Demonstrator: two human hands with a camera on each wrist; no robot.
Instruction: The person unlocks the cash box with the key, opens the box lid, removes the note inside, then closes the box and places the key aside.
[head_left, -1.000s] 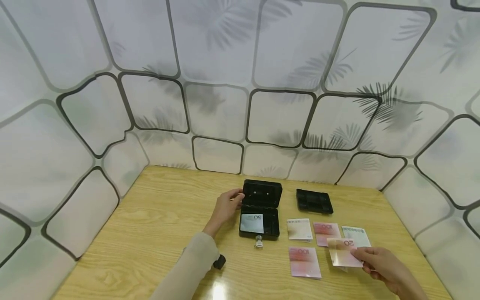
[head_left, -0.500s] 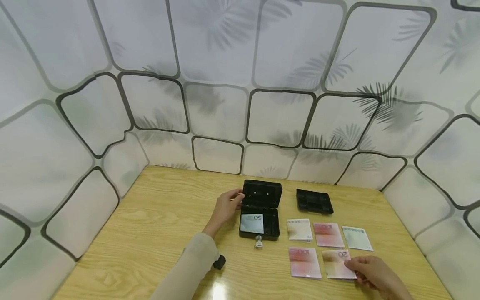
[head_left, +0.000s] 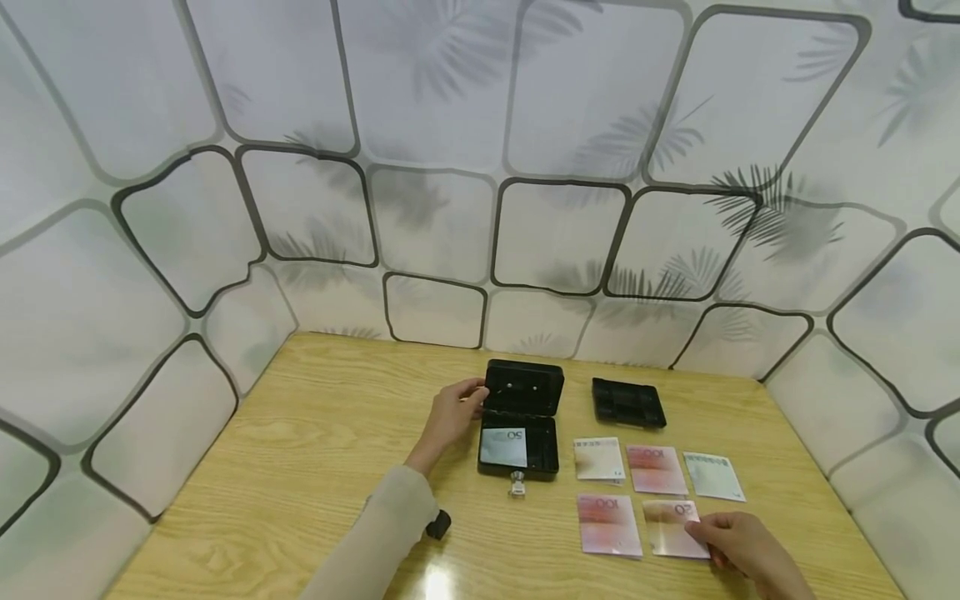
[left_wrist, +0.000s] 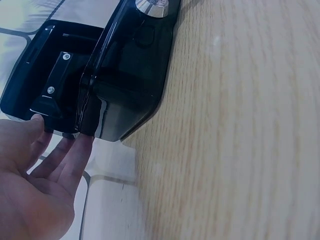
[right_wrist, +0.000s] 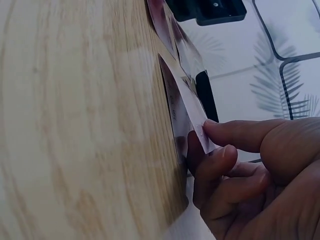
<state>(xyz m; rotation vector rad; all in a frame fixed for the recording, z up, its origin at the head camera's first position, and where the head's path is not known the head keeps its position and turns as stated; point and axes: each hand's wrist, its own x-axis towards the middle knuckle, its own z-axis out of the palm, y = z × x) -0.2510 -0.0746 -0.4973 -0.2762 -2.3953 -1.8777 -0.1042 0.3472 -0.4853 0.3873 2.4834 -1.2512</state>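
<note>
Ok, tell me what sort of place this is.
Probably a staged tabletop booth, not a real shop: a wooden table walled in by patterned sheeting, with an open black cash box and banknotes laid in rows.

**Open cash box and a 20 note on the table**

The black cash box (head_left: 520,421) sits near the middle of the table (head_left: 300,467), closer to its far edge. Its lid (head_left: 523,387) stands raised at the back, and a pale 50 note (head_left: 504,447) lies flat in the left part of the tray. A small silver key (head_left: 517,483) sticks out of the front wall. The left hand (head_left: 450,417) holds the lid's left edge with straight fingers (left_wrist: 75,150).

The brownish 20 note (head_left: 671,527) lies near the table's front right corner. It lies just right of a red 100 note (head_left: 609,523). The right hand (head_left: 746,550) pinches its right edge, lifting it slightly.
</note>
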